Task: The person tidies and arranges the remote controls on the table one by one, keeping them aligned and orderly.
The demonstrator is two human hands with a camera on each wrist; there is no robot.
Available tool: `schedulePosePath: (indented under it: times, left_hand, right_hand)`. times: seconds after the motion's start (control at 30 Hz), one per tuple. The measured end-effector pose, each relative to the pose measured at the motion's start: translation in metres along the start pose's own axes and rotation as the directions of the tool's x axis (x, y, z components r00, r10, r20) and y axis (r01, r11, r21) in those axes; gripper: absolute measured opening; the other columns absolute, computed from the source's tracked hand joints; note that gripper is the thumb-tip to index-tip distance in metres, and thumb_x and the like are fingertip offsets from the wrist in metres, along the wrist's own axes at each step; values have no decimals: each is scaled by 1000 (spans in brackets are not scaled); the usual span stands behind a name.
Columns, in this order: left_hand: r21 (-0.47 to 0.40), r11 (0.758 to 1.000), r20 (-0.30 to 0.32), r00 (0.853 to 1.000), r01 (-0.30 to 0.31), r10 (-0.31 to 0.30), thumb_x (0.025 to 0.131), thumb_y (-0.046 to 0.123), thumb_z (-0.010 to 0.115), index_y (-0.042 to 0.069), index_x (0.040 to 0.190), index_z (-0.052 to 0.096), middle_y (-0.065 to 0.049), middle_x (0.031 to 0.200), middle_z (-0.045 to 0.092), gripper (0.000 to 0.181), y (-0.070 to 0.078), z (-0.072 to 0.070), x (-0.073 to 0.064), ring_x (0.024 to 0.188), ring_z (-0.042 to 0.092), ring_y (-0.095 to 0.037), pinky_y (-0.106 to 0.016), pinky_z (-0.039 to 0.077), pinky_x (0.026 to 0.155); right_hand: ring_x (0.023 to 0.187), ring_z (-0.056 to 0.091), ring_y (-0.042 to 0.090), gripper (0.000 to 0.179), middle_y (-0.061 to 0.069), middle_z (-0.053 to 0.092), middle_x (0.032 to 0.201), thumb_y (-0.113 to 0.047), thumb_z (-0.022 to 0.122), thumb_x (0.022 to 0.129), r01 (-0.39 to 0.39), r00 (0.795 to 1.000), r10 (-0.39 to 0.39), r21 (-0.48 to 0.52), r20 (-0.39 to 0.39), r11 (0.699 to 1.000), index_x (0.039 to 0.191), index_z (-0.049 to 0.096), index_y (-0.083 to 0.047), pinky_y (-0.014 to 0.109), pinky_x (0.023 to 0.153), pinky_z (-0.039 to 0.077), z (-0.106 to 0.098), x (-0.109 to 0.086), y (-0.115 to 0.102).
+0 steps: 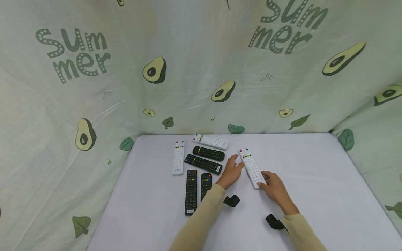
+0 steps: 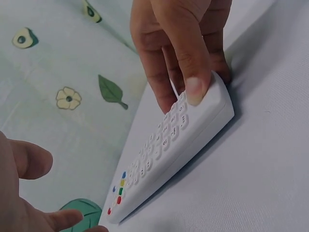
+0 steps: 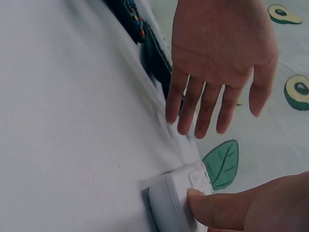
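Note:
My right hand grips the near end of a white remote control, thumb on its face, in the head view. In the left wrist view the right hand pinches that remote, whose keypad faces up and whose coloured buttons lie at the far end. Beside the remote, on its left, is my left hand, fingers extended and apart from it. The right wrist view shows the left hand with straight, spread fingers and nothing in them.
Left of the hands lie several remotes: a white one upright, another white one at the back, and black ones. A fabric backdrop with avocado prints rises behind the white table.

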State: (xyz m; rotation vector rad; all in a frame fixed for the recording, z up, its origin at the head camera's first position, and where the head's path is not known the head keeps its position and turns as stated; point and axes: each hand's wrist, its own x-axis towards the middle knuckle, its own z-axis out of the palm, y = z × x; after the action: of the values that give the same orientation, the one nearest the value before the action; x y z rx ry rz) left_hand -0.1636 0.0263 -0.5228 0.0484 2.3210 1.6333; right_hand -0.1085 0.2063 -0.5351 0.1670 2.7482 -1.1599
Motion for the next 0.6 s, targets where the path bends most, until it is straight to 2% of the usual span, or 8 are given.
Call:
schedulePosePath:
  times: [0.37, 0.6]
  left_hand:
    - [-18, 999, -20, 999, 37, -37, 110, 29, 48, 2, 162, 32, -23, 165, 35, 61, -2, 9, 8, 148, 43, -44, -54, 37, 124]
    - [-12, 1000, -21, 999, 28, -28, 109, 28, 49, 2, 162, 34, -23, 166, 36, 61, 1, 13, 12, 150, 42, -42, -52, 34, 125]
  right_hand:
    - [98, 63, 35, 53, 33, 59, 118, -3, 72, 95, 9, 999, -8, -25, 33, 1000, 140, 52, 19, 47, 81, 54, -9, -19, 9]
    - [98, 64, 33, 54, 31, 60, 119, -2, 74, 95, 25, 999, -24, -30, 42, 999, 139, 53, 18, 43, 78, 54, -12, -27, 15]
